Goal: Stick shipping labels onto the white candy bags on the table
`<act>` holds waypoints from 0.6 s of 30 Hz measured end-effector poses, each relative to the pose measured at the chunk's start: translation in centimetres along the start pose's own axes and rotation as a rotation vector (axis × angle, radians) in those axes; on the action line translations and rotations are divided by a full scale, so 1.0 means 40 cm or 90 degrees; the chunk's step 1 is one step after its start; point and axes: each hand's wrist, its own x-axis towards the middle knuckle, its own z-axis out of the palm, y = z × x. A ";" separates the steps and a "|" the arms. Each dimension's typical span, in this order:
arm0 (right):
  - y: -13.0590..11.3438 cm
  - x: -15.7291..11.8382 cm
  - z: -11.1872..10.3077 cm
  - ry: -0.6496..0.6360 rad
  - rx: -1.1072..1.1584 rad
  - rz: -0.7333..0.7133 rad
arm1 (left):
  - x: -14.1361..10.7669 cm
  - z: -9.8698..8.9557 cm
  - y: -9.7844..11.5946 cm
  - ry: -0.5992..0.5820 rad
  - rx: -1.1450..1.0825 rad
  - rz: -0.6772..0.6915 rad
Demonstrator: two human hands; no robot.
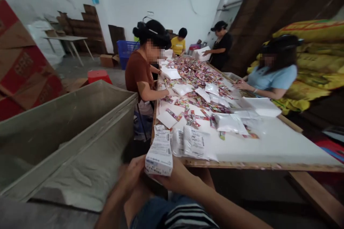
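A stack of printed white labels [159, 157] is held over my lap, at the near edge of the white table [268, 150]. My left hand [135, 168] grips its left side, and my right hand [176, 177] holds it from the right and below. Just beyond it, white packets with printed labels [196, 142] lie on the table edge. Further in are plain white pouches [230, 123], a white sheet [168, 118] and a large heap of small colourful sachets [193, 69].
A large grey bin [107, 121] stands at the left, with red cartons [24, 68] beyond. A person in brown [138, 69] works at the left side; others work around the table. Yellow sacks [317, 61] are piled at the right.
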 end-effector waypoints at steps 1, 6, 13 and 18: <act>0.015 -0.019 -0.004 0.009 0.005 0.017 | -0.004 0.029 -0.011 -0.037 -0.008 -0.014; 0.078 -0.091 -0.044 -0.011 0.077 0.115 | -0.017 0.109 -0.029 -0.115 0.078 -0.004; 0.405 -0.253 -0.253 0.298 -0.004 0.486 | 0.072 0.126 -0.051 0.108 -0.100 0.020; 0.581 -0.340 -0.273 0.299 0.194 0.664 | 0.166 0.137 -0.051 0.143 -0.109 0.083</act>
